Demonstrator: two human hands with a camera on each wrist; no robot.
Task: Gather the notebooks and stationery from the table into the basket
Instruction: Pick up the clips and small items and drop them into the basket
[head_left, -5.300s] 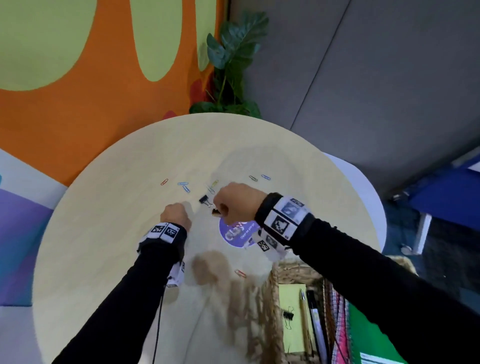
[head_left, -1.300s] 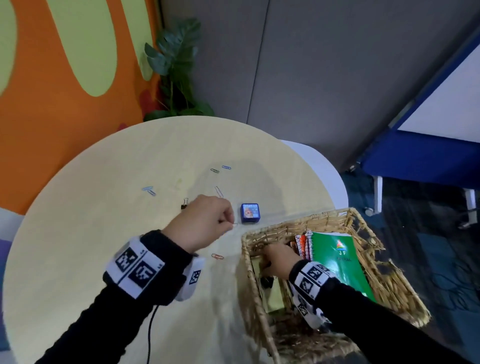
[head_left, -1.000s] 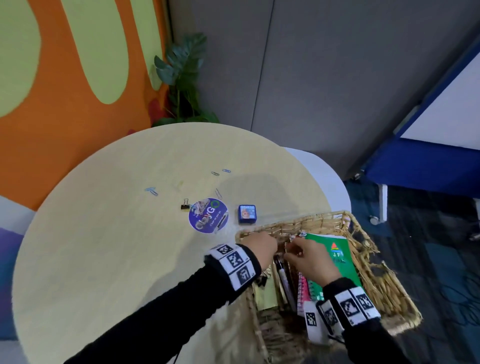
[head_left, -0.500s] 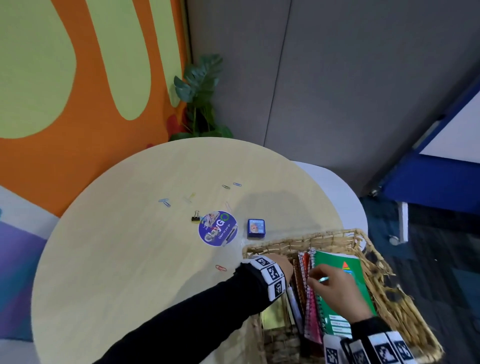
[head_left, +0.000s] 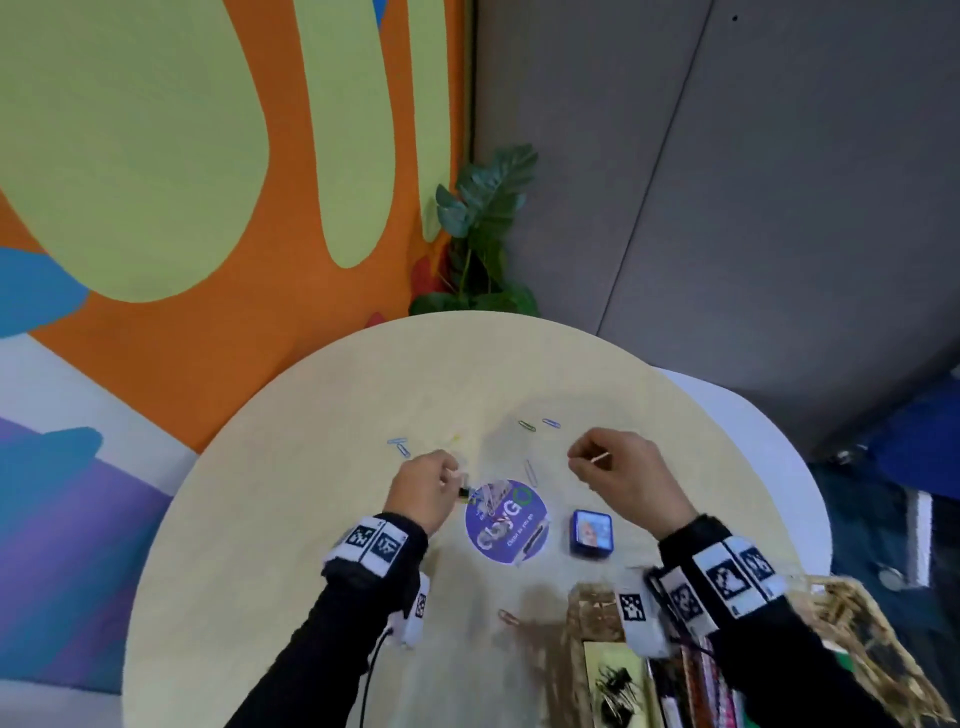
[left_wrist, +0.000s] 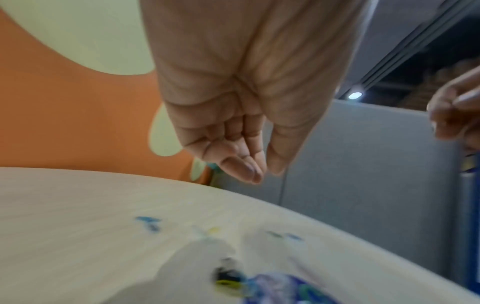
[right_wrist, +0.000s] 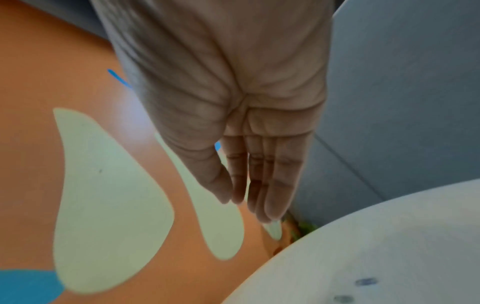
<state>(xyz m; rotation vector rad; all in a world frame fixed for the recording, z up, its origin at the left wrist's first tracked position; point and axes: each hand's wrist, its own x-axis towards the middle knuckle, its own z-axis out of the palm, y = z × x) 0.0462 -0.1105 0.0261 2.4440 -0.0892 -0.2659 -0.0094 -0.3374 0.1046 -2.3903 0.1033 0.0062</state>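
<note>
Both hands held over desk (head_left: 311, 519). Left hand (head_left: 421, 493) fingers loosely curled, empty; right hand (head_left: 631, 483) fingers straight, together; clips (head_left: 540, 424) at 12 o'clock.

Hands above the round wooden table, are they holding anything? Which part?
Nothing. The left hand hangs empty above the small black binder clip, and the right hand looks straight-fingered and empty too.

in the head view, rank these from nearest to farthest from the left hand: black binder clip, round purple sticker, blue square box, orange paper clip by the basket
1. Black binder clip, right at the left hand's fingertips.
2. Round purple sticker, just to its right.
3. Blue square box and orange paper clip, the box farther right and the clip toward the person: too close to call.
</note>
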